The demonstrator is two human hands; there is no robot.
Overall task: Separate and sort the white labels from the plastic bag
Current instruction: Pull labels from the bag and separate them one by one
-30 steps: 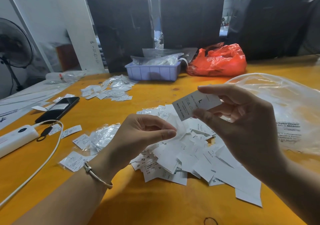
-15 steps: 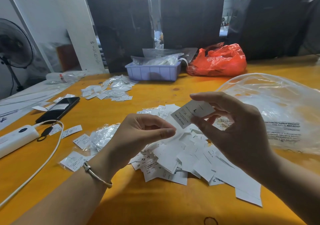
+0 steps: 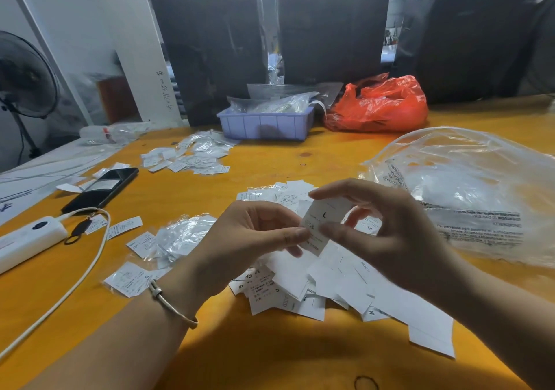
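Both hands meet above the main pile of labels (image 3: 315, 281) on the orange table (image 3: 270, 353). Right hand (image 3: 390, 236) pinches one white label (image 3: 322, 223) marked "L" between thumb and forefinger; left hand (image 3: 249, 239) pinches the same label's lower edge. One large clear plastic bag (image 3: 468, 191) lies just right of the hands, near the pile. A second, smaller heap of labels (image 3: 187, 157) sits far left of centre, beside a lilac tray (image 3: 264, 124). One red bag (image 3: 378, 104) is to the right of the tray. One black phone (image 3: 100, 190) and one white power strip (image 3: 28, 241) lie at left, with a few bagged labels (image 3: 177, 235) loose between them and the pile.
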